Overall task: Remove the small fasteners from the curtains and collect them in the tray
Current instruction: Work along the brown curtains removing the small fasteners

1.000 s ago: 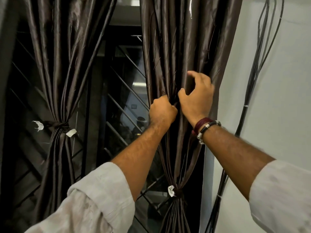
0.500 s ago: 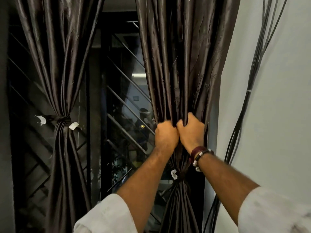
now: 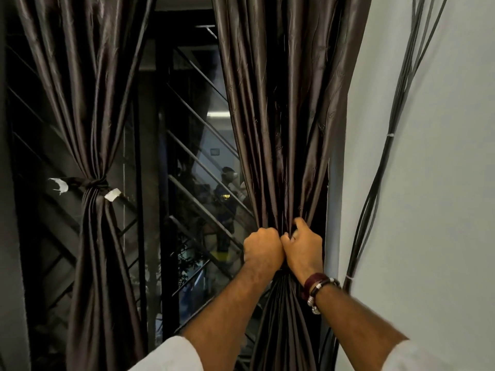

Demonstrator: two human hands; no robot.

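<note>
Glossy dark-brown cloth on the right curtain (image 3: 281, 116), satin-like, sheen running down every fold, with fine creases near the top. Same shiny fabric on the left curtain (image 3: 85, 89), cinched by a tie (image 3: 93, 182) of matching cloth; two white tabs (image 3: 112, 194) on it look like matt paper or tape, can't tell which. Wall (image 3: 442, 183) is smooth, matt, pale paint. Cables (image 3: 396, 103) look like dark, slightly glossy plastic. Bracelets (image 3: 318, 286): maroon band, dark cord, shiny metal beads. Sleeves (image 3: 174, 357) are matt off-white cloth.
</note>
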